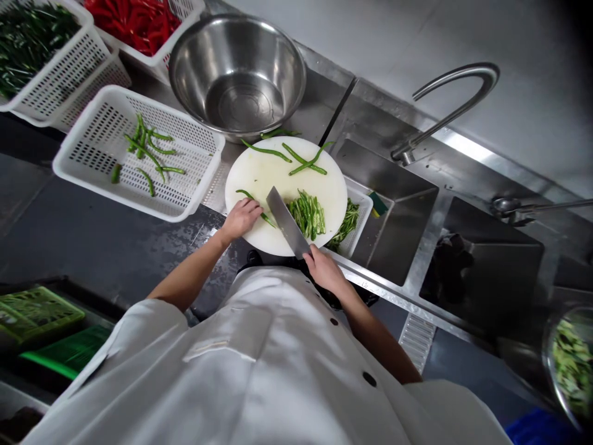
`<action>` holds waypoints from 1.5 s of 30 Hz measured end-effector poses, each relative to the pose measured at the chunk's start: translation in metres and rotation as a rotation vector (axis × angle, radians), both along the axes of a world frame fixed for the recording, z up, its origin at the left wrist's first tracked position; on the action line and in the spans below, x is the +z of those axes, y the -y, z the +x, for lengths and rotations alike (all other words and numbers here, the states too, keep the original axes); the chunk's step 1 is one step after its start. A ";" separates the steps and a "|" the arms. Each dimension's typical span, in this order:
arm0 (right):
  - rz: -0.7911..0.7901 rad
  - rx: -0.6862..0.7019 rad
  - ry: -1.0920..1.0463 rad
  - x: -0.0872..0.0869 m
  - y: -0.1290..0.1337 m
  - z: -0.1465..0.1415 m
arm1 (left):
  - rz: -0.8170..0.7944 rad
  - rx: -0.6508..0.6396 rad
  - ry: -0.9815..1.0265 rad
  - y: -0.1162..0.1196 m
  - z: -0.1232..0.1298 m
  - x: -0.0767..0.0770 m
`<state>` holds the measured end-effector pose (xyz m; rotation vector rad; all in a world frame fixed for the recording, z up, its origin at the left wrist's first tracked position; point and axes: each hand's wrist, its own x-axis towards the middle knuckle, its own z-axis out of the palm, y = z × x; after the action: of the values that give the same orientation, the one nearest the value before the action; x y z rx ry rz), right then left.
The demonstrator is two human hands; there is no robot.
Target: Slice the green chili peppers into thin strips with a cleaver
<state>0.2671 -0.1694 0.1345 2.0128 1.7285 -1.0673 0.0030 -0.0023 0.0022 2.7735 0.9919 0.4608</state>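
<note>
On the round white cutting board (264, 176), my left hand (243, 216) is closed over a long green pepper (267, 219), whose two ends show on either side of the fingers. My right hand (323, 266) grips the handle of a wide cleaver (288, 225) at the board's near edge. The blade slants up and left, between the held pepper and a pile of sliced green peppers (307, 214). Whole green peppers (308, 163) lie at the board's far side, two of them crossed.
A white basket (67, 164) with several green peppers stands left, beside a large steel bowl (238, 77). Baskets of red (134, 21) and green peppers (32, 43) stand behind. Right are a basket of slices (347, 225), sinks (403, 228) and a curved faucet (463, 111).
</note>
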 end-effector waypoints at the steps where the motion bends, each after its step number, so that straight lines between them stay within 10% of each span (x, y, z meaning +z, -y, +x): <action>1: -0.012 0.001 0.023 0.006 0.003 0.001 | -0.011 -0.017 -0.008 -0.003 -0.002 0.000; 11: -0.059 0.111 0.038 0.055 0.003 -0.001 | 0.031 -0.018 0.001 0.007 -0.001 -0.014; 20: 0.040 0.046 -0.048 -0.002 -0.045 -0.041 | -0.037 -0.033 0.090 0.004 0.001 -0.023; 31: -0.015 0.084 -0.041 0.035 -0.031 -0.013 | -0.093 0.005 0.143 0.002 0.001 -0.025; 45: 0.080 -0.007 -0.125 -0.017 -0.056 -0.031 | -0.049 0.043 0.074 -0.011 -0.003 -0.006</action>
<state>0.2359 -0.1130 0.1174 2.0406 1.8554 -1.1669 -0.0002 0.0091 -0.0042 2.6758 1.0330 0.5342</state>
